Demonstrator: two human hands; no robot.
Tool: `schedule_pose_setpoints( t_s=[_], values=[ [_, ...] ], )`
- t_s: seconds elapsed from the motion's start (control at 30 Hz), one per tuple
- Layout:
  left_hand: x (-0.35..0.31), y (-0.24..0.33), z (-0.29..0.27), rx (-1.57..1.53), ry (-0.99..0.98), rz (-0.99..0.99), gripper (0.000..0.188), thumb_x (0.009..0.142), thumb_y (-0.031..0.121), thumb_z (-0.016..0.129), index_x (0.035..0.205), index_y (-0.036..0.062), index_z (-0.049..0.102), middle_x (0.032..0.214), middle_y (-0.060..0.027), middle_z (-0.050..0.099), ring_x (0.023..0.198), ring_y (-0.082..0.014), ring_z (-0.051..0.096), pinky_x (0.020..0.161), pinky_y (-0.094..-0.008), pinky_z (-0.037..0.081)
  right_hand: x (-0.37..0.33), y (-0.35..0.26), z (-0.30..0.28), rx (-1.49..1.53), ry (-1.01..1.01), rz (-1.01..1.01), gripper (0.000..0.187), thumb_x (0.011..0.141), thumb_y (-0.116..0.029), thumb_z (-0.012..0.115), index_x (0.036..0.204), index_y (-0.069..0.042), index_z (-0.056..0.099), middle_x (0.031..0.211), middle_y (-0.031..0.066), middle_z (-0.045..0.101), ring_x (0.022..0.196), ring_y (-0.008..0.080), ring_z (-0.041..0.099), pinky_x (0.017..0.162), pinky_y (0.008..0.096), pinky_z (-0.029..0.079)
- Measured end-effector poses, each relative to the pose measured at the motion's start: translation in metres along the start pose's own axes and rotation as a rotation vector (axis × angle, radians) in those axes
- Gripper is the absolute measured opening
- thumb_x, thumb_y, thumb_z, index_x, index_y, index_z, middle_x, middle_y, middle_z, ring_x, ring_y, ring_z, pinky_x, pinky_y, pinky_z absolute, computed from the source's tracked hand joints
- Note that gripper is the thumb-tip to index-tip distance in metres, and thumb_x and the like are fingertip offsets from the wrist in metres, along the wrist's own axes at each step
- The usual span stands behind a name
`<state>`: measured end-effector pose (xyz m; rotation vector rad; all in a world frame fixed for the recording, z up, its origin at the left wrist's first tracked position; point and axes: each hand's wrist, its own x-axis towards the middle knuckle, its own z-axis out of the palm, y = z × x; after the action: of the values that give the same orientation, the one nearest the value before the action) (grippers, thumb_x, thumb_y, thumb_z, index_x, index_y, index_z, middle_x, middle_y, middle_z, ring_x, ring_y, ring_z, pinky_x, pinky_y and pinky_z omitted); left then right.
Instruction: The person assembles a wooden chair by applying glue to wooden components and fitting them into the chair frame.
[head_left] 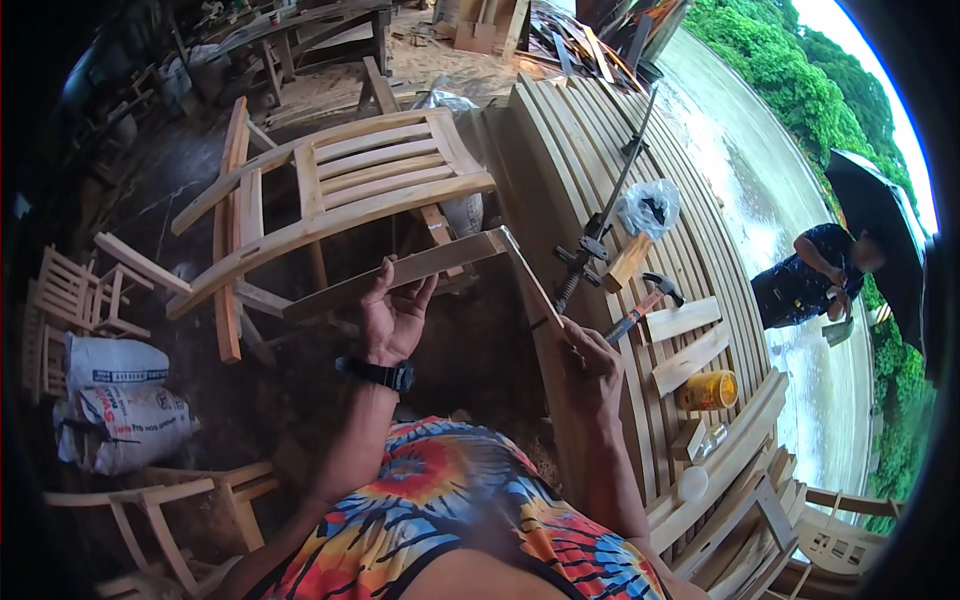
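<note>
My left hand (392, 318), palm turned up, holds a long flat wooden slat (420, 263) in front of my chest. The slat slants up to the right. My right hand (590, 362) is closed around the lower end of a thin wooden strip (530, 277). The strip's upper end meets the slat's right end at a corner; whether they are joined or only touching, I cannot tell. Beyond the slat, a slatted wooden frame (380, 165) with curved side rails rests on wooden supports. A hammer (640, 308) lies just right of my right hand.
At right, stacked long boards (600, 130) carry a bar clamp (590, 250), a wood block (627, 262), a plastic bag (648, 208), short wood pieces (690, 360) and a yellow jar (710, 390). Sacks (125, 425) and small chairs (65, 290) stand left. A person (815, 275) holds an umbrella (880, 220) outside.
</note>
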<state>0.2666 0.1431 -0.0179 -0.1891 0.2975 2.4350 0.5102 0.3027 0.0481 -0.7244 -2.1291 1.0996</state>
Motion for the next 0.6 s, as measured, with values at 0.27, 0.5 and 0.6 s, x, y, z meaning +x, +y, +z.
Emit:
schedule_pose_setpoints(
  t_s=[0.27, 0.5, 0.6],
  values=[
    [-0.012, 0.005, -0.003, 0.003, 0.007, 0.074, 0.017, 0.094, 0.018, 0.073, 0.107, 0.0078, 0.069, 0.112, -0.0124, 0.072, 0.111, -0.029, 0.069, 0.105, -0.0519, 0.055, 0.005, -0.002, 0.005, -0.081, -0.066, -0.106, 0.035, 0.09, 0.005, 0.066, 0.119, -0.012, 0.075, 0.104, 0.0151, 0.075, 0.095, 0.0247, 0.075, 0.082, 0.0323, 0.059],
    [-0.015, 0.01, -0.001, -0.005, -0.017, 0.089, 0.017, 0.094, 0.017, 0.073, 0.108, 0.0085, 0.07, 0.114, -0.0129, 0.072, 0.112, -0.029, 0.068, 0.106, -0.0517, 0.055, 0.007, 0.001, 0.008, -0.069, -0.082, -0.116, 0.034, 0.091, 0.003, 0.066, 0.119, -0.012, 0.075, 0.105, 0.0161, 0.075, 0.095, 0.025, 0.075, 0.081, 0.0324, 0.059],
    [-0.016, 0.01, -0.002, -0.01, -0.037, 0.089, 0.017, 0.094, 0.017, 0.073, 0.108, 0.0088, 0.069, 0.116, -0.0129, 0.072, 0.113, -0.029, 0.068, 0.106, -0.052, 0.054, 0.006, 0.002, 0.012, -0.097, -0.085, -0.095, 0.031, 0.091, 0.002, 0.066, 0.118, -0.011, 0.076, 0.104, 0.0163, 0.075, 0.096, 0.0252, 0.075, 0.081, 0.0318, 0.059]
  ],
)
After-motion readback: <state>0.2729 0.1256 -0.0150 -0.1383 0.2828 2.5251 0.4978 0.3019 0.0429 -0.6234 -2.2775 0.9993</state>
